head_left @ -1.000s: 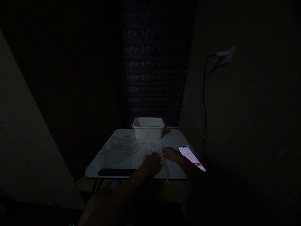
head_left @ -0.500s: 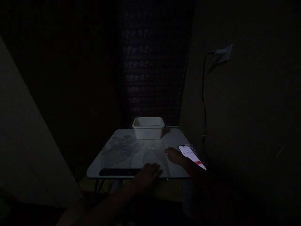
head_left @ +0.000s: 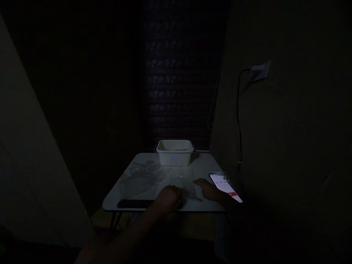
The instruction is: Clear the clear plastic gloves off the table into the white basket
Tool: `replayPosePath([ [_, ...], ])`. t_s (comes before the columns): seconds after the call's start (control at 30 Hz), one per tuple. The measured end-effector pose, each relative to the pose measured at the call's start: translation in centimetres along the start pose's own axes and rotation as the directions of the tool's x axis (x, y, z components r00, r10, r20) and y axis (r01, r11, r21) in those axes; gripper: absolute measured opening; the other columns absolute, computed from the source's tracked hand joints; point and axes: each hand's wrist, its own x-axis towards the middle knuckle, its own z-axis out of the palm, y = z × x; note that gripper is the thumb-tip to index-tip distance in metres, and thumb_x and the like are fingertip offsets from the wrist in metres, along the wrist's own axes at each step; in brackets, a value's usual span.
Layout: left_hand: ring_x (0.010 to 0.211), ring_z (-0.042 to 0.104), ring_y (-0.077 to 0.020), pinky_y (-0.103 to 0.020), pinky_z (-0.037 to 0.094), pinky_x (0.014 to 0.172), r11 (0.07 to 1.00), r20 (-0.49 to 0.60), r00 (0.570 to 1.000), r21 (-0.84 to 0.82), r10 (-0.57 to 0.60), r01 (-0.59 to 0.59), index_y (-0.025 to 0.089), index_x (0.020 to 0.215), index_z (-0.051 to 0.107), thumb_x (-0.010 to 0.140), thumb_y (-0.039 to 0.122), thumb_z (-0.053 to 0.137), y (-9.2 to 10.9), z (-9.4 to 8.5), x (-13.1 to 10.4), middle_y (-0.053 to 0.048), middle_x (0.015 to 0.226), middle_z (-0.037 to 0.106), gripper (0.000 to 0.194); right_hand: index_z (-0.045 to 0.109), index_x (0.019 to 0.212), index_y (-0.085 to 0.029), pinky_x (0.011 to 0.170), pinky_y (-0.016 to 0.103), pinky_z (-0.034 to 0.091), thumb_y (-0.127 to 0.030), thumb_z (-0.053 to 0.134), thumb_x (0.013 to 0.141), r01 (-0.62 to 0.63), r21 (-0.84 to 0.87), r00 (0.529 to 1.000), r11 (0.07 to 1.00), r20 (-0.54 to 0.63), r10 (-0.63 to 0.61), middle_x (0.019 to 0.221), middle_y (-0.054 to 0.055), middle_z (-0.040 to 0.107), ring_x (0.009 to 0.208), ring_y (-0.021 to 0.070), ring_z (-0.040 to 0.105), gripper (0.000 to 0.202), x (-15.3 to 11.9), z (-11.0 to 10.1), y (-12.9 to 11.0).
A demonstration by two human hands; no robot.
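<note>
The light is very dim. A thin clear plastic bag (head_left: 180, 179) lies on the small white table (head_left: 206, 167), its near part slightly bunched. My left hand (head_left: 168, 198) is closed at the table's front edge, knuckles up, over the bag's near left part. What its fingers hold is hidden beneath them. To the right, my right hand (head_left: 207, 189) has its fingers closed at the bag's right edge. More crumpled clear plastic (head_left: 143, 178) is spread on the left half of the table.
A white plastic tub (head_left: 175, 158) stands at the table's back. A lit phone (head_left: 225, 187) showing a timer lies by my right forearm. Along the front edge runs a long dark strip (head_left: 136, 204). A cable (head_left: 238, 106) hangs from the wall outlet (head_left: 260, 71).
My left hand has gone from flat with spread fingers to closed. The bag's near right corner has drawn back from the front edge onto the table. The view has tilted slightly up.
</note>
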Motion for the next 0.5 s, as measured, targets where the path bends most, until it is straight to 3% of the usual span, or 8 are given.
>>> replayPosePath([
  [0.2,0.064,0.049,-0.0146,-0.024,0.035,0.056,1.0,-0.044,0.999,-0.028,-0.011,0.009,0.015,0.068,0.05,0.068,0.019,0.037,-0.1,-1.3,1.3,-0.004,0.069,0.055,0.013,0.039,0.106,-0.014,0.082,0.028,0.027,-0.01,0.044,0.05,0.001,0.064,0.998,0.998,-0.058,0.003,0.106,0.008,0.043,0.098,0.0168,0.034,0.056,-0.8,0.1,-0.3],
  [0.3,0.065,0.049,-0.015,-0.026,0.035,0.059,0.997,-0.041,0.999,-0.08,-0.022,0.019,0.015,0.069,0.051,0.068,0.019,0.036,0.2,-1.6,1.7,-0.004,0.069,0.055,0.015,0.046,0.097,-0.016,0.078,0.028,0.03,-0.013,0.048,0.051,0.038,0.133,0.992,0.99,-0.122,-0.022,0.099,0.007,0.047,0.094,0.0165,0.038,0.046,-0.3,0.4,-0.2],
  [0.4,0.071,0.049,-0.0148,-0.026,0.035,0.065,0.972,-0.079,0.995,-0.229,-0.069,0.049,0.016,0.077,0.052,0.07,0.023,0.036,0.1,-1.7,1.6,-0.004,0.075,0.056,0.019,0.054,0.076,-0.017,0.071,0.026,0.035,-0.014,0.047,0.055,0.072,0.254,0.989,0.964,-0.143,-0.036,0.084,0.004,0.054,0.082,0.0143,0.046,0.022,0.5,0.9,-0.2],
  [0.5,0.085,0.044,-0.0157,-0.028,0.033,0.073,0.904,-0.16,0.975,-0.42,-0.153,0.073,0.018,0.097,0.043,0.065,0.04,0.043,-0.7,-1.6,1.1,-0.004,0.094,0.051,0.039,0.054,0.066,-0.016,0.063,0.024,0.038,-0.014,0.045,0.058,-0.014,0.408,0.987,0.913,-0.141,0.078,0.074,0.003,0.056,0.07,0.0125,0.05,0.012,1.1,1.0,-0.5],
])
